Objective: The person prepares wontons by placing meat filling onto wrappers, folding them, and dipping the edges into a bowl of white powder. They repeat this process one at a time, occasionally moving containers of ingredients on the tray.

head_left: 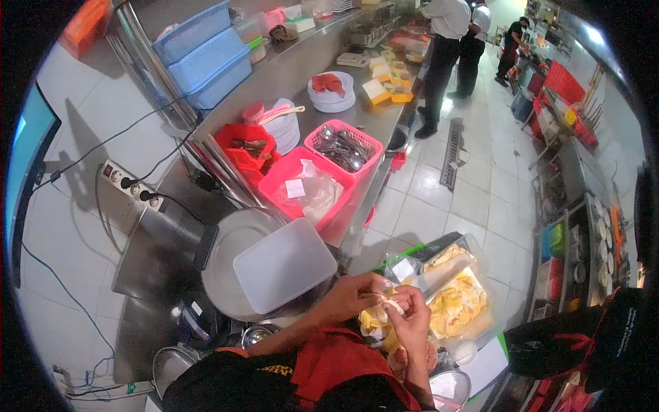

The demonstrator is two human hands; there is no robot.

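My left hand (362, 294) and my right hand (410, 314) meet in front of me, fingers pinched together. Between them is a small pale, dough-like piece (388, 302), partly covered by the fingers. Just beneath the hands lie yellow and white folded pieces (374, 321). To the right, a clear plastic container (491, 328) holds more yellow, ruffled pieces (458, 305). Below my right hand a pinkish, mince-like mass (431, 356) is partly hidden by the wrist. A small round white dish (465, 353) sits beside it.
A translucent lid (285, 266) rests on a large round tray (220, 275) at left. Pink baskets, one with cutlery (347, 147), and stacked plates (331, 99) stand on the steel counter. Several people (446, 41) stand along the tiled aisle. Cables and a power strip (130, 184) are at left.
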